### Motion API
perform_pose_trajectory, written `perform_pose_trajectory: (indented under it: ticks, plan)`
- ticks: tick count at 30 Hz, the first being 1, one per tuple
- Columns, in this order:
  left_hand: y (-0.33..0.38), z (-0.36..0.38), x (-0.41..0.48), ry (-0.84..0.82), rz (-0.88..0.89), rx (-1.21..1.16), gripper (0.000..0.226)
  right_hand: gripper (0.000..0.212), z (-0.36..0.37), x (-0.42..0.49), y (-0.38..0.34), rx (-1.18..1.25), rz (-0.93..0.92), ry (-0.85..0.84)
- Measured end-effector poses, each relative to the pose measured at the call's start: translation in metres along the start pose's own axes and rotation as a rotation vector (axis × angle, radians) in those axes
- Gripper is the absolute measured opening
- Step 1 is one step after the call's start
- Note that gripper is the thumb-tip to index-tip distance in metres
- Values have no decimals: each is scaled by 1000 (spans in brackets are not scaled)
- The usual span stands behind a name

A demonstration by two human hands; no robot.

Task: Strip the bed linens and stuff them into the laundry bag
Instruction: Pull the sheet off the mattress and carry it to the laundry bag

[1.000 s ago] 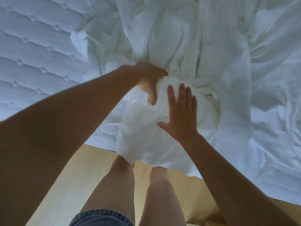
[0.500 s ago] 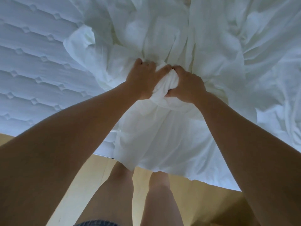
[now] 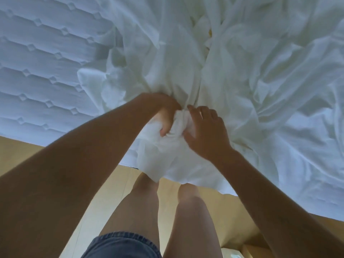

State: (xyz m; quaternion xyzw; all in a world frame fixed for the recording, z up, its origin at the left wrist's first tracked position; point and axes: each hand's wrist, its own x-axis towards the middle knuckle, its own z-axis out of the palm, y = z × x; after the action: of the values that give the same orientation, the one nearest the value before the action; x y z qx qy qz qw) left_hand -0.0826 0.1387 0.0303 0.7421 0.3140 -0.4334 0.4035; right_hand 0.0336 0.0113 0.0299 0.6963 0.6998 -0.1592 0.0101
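Sheet (image 3: 242,71), white and heavily crumpled, covers the right and middle of the mattress (image 3: 46,71). Its folds run in toward one gathered bunch near the mattress's near edge. The left part of the mattress is bare, showing its quilted top. A loose flap of the sheet hangs over the near edge, below the bunch and in front of the person's legs (image 3: 188,211).

The left hand (image 3: 163,112) reaches in from the lower left and clenches the bunch from its left side. Its fingers are curled tightly round the fabric, with one fingertip showing beneath the wad. The right hand (image 3: 204,131) comes in from the lower right and lies against the right side of the same bunch. Its fingers are spread and only lightly bent over the cloth, and its thumb touches the lower part of the wad. It is not clamped round the wad. The two hands sit just beside each other, with the bunched fabric between them.

Below the mattress edge lies a pale wooden floor (image 3: 111,183). The person stands on it close against the bed, wearing dark denim shorts (image 3: 121,246).
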Motion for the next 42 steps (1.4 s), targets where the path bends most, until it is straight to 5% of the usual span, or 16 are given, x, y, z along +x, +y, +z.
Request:
perform_pose_trajectory:
  ticks: [2,5,8,10,15,20,23,26,30,34,38,42]
  plan:
    - [-2,-6,-1,78,11,3,80,87,13,-22,-11,-99,-3,80]
    - [-1,17,-6,336,-22,306,90,127,34,-44,-24,-268,49,-153]
    - [-1,75,-14,920,96,416,58,127,38,-29,-10,-248,37,-199]
    - [-8,109,-11,1094,171,473,60,120,35,-17,5,-118,-13,-185]
    - [-13,91,10,909,106,729,83,107,8,14,26,-3,141,-345]
    - [1,-29,23,470,125,457,95,72,3,0,-6,-16,294,199]
    - [9,-72,20,275,97,176,91,93,15,-11,-18,-146,217,151]
    - [8,-75,14,383,54,195,83,120,18,17,11,-254,161,95]
    - [12,-38,10,1049,116,494,88,117,-15,87,77,-7,139,-153]
    - [2,-22,29,847,-64,833,111,126,-40,126,96,93,138,-360]
    - [0,-52,50,895,-3,717,66,122,-19,92,54,-128,289,-31]
    - [5,-73,49,818,27,640,31,130,-1,86,50,-356,260,19]
